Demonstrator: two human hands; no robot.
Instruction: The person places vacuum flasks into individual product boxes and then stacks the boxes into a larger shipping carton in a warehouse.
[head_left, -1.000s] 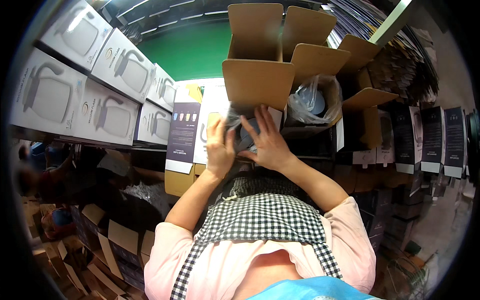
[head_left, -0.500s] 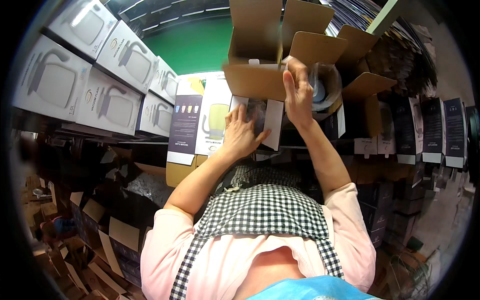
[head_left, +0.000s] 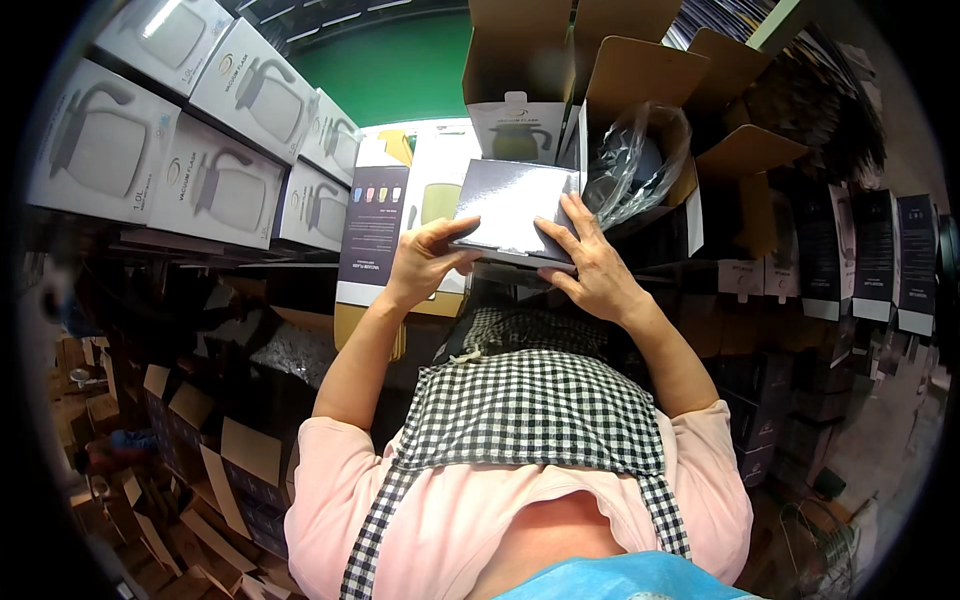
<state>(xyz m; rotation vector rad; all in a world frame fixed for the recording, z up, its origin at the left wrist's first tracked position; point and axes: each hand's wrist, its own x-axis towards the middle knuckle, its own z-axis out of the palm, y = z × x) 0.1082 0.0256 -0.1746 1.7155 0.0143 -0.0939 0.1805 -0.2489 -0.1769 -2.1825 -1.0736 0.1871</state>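
Observation:
I hold a dark grey box (head_left: 515,205) in front of me with both hands. My left hand (head_left: 425,260) grips its left edge from below, thumb on top. My right hand (head_left: 590,265) lies spread over its lower right side. Just beyond it stands an open brown carton (head_left: 640,80) with its flaps up, and inside it a flask in a clear plastic bag (head_left: 640,150). A second open carton (head_left: 515,60) with a jug picture on its inner flap stands to the left of that one.
White boxes with jug pictures (head_left: 180,140) are stacked at the left. Tall printed flask boxes (head_left: 375,230) stand behind my left hand. Dark boxes (head_left: 860,250) line the right side. Flat folded cartons (head_left: 200,470) lie piled at the lower left.
My right hand has come down from the open carton's flap onto the dark box. The box now faces me flat, held by both hands, and the carton flap stands up.

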